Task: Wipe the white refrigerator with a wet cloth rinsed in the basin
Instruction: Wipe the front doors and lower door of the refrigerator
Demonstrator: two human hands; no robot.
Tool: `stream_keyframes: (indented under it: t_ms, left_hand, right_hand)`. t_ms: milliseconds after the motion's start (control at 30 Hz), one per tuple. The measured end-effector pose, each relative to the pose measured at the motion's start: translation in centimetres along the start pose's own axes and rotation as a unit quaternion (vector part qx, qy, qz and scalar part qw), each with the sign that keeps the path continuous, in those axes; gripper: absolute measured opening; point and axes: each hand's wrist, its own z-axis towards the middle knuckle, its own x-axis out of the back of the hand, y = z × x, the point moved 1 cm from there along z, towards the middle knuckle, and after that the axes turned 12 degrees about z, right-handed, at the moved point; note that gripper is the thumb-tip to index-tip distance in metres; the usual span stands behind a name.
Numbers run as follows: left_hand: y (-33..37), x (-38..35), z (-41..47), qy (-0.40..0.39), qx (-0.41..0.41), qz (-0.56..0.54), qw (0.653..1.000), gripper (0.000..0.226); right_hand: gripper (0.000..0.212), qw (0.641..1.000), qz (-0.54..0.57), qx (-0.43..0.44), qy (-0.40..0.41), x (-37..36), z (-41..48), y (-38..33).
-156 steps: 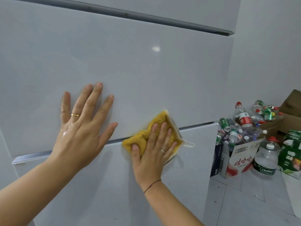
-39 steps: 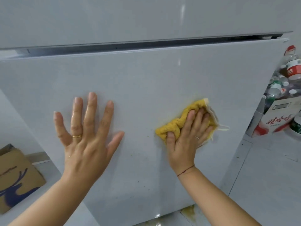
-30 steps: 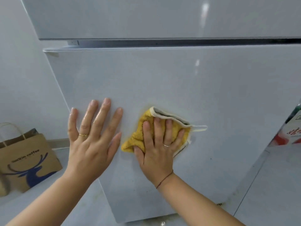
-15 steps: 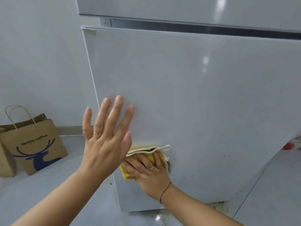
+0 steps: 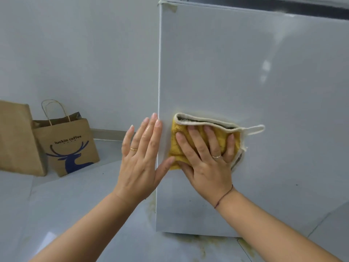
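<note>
In the head view, the white refrigerator (image 5: pixel 245 82) fills the right of the frame, and its lower door's left edge runs straight down the middle. The yellow cloth (image 5: pixel 174 148) lies flat against that door, just inside the left edge and low on the panel, with its white hem uppermost and a white loop sticking out at 3 o'clock. The right hand (image 5: pixel 205 163) presses it with the palm down and the fingers (image 5: pixel 211 140) straight, spread and pointing to 12 o'clock; its grip is wide, pinning the cloth rather than curling round it. The forearm comes in from 5 o'clock. At 9 o'clock of the cloth, the left hand (image 5: pixel 139 157) is held up flat over the door's edge, fingers straight and close together. Its grip is wide and holds nothing, and its thumb reaches to the cloth's lower corner (whether the palm touches the door I cannot tell). At 9 o'clock of the frame, two brown paper bags (image 5: pixel 69 146) stand on the pale floor (image 5: pixel 75 214) against the wall. Yellowish stains (image 5: pixel 198 241) mark the floor under the refrigerator.
</note>
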Motion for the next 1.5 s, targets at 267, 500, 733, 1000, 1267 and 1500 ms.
stream_keyframes:
  t_ms: [267,500,733,1000,1267,1500]
  left_hand:
    - [0.1,-0.4,0.1,0.021,0.009,-0.067,0.997,0.058]
    - [-0.3,-1.7,-2.1,-0.03,0.007,-0.051,0.998,0.076]
    - [1.9,-4.3,-7.6,-0.081,0.025,-0.077,0.993,0.086]
    - [3.9,-6.4,-10.6,-0.078,0.085,-0.074,0.991,0.095]
    - [5.3,-7.1,-10.3,-0.039,0.103,0.018,0.994,0.093]
    - [11.0,-7.8,-9.0,0.012,-0.059,0.095,0.994,0.09]
  right_hand:
    - [0.077,0.995,-0.053,0.055,-0.057,-4.8,-7.5,-3.1]
    - [0.084,0.983,-0.077,0.111,-0.124,-8.5,-14.2,-4.6]
    - [0.057,0.967,-0.052,0.166,-0.187,-10.0,-18.5,-4.2]
    - [0.049,0.95,-0.012,0.234,-0.208,-8.0,-18.6,-1.4]
    - [0.062,0.996,-0.022,0.082,-0.035,0.5,-11.4,8.0]
    - [0.068,0.999,-0.034,-0.016,-0.016,0.0,-14.5,9.3]
